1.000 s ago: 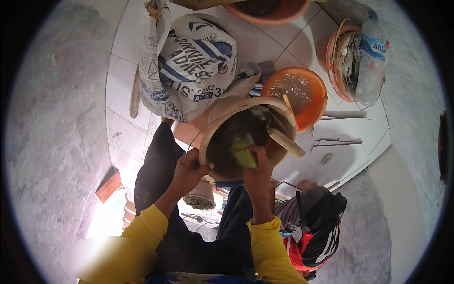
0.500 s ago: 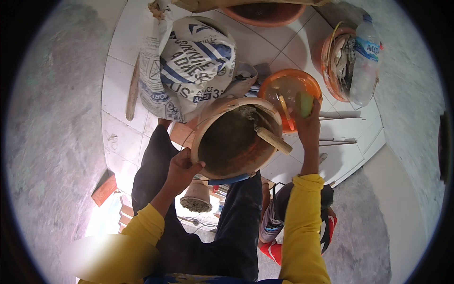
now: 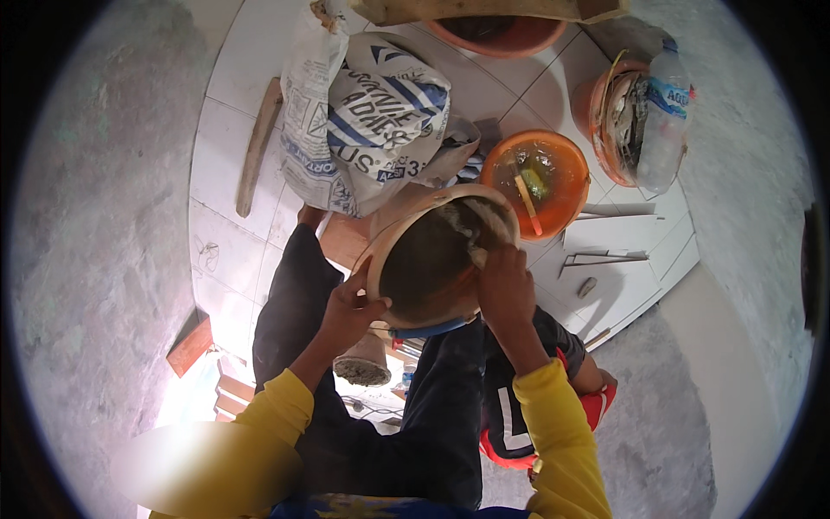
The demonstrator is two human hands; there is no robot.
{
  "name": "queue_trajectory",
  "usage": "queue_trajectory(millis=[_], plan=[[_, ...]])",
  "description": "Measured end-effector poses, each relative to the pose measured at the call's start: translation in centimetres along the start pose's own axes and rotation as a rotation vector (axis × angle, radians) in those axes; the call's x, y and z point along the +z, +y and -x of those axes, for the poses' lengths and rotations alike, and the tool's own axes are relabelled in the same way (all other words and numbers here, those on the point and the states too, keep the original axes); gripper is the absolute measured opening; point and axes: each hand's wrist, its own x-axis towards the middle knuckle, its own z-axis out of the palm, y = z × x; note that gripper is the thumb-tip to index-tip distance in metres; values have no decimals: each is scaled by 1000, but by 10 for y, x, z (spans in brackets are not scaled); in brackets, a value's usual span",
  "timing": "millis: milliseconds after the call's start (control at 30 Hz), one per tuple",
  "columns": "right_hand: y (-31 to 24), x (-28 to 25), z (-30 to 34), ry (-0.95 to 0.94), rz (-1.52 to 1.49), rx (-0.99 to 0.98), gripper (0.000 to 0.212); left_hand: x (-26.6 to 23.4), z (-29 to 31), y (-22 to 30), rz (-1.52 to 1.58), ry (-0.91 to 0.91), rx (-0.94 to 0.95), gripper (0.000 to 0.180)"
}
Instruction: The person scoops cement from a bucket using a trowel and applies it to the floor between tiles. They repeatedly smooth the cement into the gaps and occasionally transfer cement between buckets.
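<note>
A pale bucket (image 3: 405, 210) tilts toward me, its inside coated with wet grey-brown residue. My left hand (image 3: 347, 313) grips its left rim, thumb inside and fingers outside. My right hand (image 3: 506, 290) is closed around the wooden handle of a trowel (image 3: 476, 254); its blade, partly smeared, rests inside the bucket near the far wall. The bucket's handle with a blue grip (image 3: 432, 329) hangs at the near side. Just beyond, an orange basin (image 3: 566, 221) of water holds a green sponge (image 3: 534, 183) and a tool with a yellow and orange handle (image 3: 528, 208).
A white sack (image 3: 380, 117) stands behind the bucket, a wooden strip (image 3: 259, 147) to its left. Farther right are a bucket (image 3: 596, 95) of scraps and a plastic bottle (image 3: 670, 112). Tile offcuts (image 3: 609, 230) lie on the floor. Another person (image 3: 510, 406) crouches below my right arm.
My right hand has let go of the green sponge in the basin and moved to the bucket, taking hold of the trowel's handle. My left hand stays on the rim. The other person has shifted.
</note>
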Motion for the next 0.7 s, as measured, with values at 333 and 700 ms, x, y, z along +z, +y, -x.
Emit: queue_trajectory(millis=[333,700], plan=[[5,-21,32,-280,-542,40,52,-10,17,-20,31,-148,49,67],[-31,-100,65,-923,-1313,515,45,-8,22,-9,7,-160,62,42]])
